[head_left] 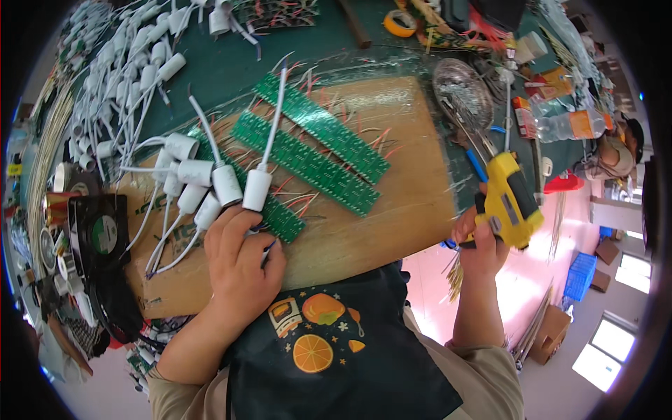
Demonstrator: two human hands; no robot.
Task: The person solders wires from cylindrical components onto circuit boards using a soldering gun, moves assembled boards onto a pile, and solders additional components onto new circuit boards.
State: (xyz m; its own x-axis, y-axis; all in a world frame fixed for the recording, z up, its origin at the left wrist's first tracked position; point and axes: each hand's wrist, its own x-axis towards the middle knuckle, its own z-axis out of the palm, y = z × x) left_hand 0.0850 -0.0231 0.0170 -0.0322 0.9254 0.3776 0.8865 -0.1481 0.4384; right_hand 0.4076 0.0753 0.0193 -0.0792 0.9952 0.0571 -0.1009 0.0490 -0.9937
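Observation:
My left hand (245,262) is closed with curled fingers at the near side of the work board. A thin dark wire (267,252) shows between its thumb and forefinger. Touching or just beyond its knuckles are two white cylindrical caps (257,190) with white cables; more such caps (194,172) lie to the left. Green circuit boards (308,162) with red and white wires rest behind this hand. My right hand (483,241) grips a yellow and black pistol-shaped tool (509,199), which looks like a soldering gun, its slim metal front pointing away toward a round metal dish (463,92).
A brown board (392,231) lies on the green table (210,63). White cabled caps (133,70) are heaped at the far left, near a black fan (98,234). Yellow tape (400,24) and a clear bottle (570,126) stand farther off. Another person (616,150) is at the right.

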